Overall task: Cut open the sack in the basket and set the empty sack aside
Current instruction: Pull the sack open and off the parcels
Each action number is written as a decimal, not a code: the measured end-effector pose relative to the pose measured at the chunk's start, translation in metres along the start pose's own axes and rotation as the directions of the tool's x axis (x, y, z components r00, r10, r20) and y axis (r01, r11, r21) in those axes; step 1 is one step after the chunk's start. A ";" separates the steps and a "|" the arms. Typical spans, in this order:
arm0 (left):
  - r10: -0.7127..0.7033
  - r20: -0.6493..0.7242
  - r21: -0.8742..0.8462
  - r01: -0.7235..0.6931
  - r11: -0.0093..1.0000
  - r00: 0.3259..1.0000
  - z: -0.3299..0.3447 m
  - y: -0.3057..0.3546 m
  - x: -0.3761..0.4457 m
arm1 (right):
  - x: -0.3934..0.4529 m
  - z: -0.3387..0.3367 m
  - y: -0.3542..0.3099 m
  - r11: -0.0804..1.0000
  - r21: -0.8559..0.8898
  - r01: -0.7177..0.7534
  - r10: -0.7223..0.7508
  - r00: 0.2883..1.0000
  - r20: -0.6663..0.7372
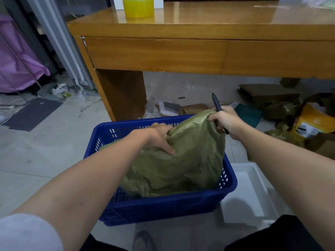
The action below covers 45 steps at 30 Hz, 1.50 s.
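Note:
A bulky olive-green woven sack [183,160] stands in a blue plastic basket [163,205] on the floor, its top rising above the far rim. My left hand [161,136] grips a fold of the sack at its upper left. My right hand [226,122] pinches the sack's top right corner while also holding a dark cutter [216,104], whose tip points up and away from the sack. The sack's lower part is hidden inside the basket.
A wooden desk [199,51] stands just behind the basket, with a yellow tape roll [138,7] on top. A white tray [248,192] lies right of the basket. Cardboard, empty sacks and packaging [282,109] litter the floor at right. A dark mat [34,113] lies at left.

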<state>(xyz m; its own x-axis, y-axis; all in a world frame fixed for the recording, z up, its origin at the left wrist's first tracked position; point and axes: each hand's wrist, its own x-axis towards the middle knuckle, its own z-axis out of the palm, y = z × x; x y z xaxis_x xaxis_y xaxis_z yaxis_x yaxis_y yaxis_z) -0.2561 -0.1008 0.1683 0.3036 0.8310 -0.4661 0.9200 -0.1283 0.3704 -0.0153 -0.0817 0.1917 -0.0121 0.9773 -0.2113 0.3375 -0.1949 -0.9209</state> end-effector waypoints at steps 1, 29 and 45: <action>-0.003 0.019 -0.085 0.004 0.996 1.000 0.002 0.002 0.001 | 0.001 0.002 0.000 1.000 0.020 -0.014 0.014 1.000 -0.013; -0.405 -0.335 -0.787 -0.016 0.617 0.850 -0.051 -0.003 -0.025 | -0.014 0.099 -0.025 0.956 -0.106 0.275 -0.241 0.936 0.258; -0.189 -0.751 -0.432 -0.253 0.866 0.633 -0.046 0.000 -0.026 | 0.007 0.093 -0.027 0.972 -0.123 0.198 -0.212 0.971 -0.109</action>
<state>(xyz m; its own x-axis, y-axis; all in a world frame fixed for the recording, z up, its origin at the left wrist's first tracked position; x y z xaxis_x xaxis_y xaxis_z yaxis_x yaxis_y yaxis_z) -0.2755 -0.0975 0.2168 -0.1685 0.9565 0.2383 0.6128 -0.0877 0.7854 -0.1119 -0.0768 0.1848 0.0190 0.9995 0.0253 0.4417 0.0143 -0.8970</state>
